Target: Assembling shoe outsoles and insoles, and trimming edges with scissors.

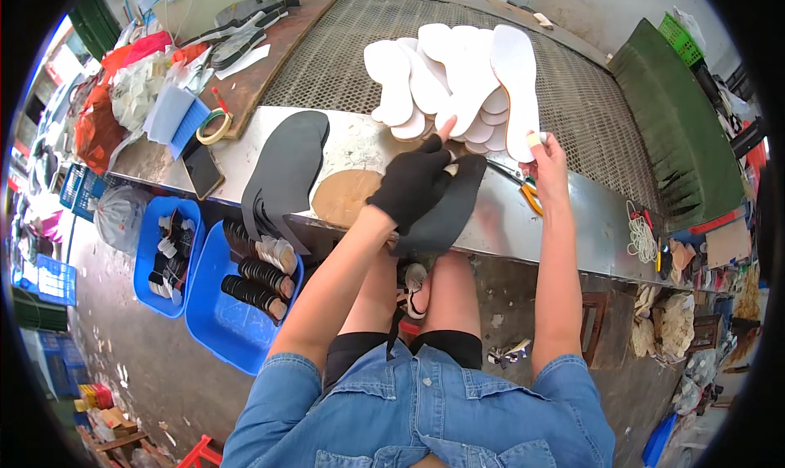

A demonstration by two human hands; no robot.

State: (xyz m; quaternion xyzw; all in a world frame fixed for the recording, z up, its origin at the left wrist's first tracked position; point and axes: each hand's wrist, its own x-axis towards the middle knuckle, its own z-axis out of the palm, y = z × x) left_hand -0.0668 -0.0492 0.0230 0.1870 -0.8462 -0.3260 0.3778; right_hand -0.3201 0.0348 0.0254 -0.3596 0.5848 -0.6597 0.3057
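Note:
My left hand (pixel 413 178), in a black fingerless glove, grips a black shoe sole (pixel 458 210) at the near edge of the metal table. Its index finger reaches up to the pile of white insoles (pixel 470 76). With tape on its fingertips, my bare right hand (pixel 546 161) pinches the heel end of a white insole (pixel 515 76) at the pile's right side. A pair of orange-handled scissors (pixel 530 197) lies by my right wrist, partly hidden. Left of my gloved hand rest a larger dark sole sheet (pixel 286 153) and a brown oval piece (pixel 345 197).
Metal mesh (pixel 319 63) covers the far part of the table. To the left are a phone (pixel 202 170), a tape roll (pixel 214 127) and bags (pixel 135 84). Blue bins (pixel 204 325) with stacked dark pieces stand on the floor. Coiled white cord (pixel 642 237) lies at right.

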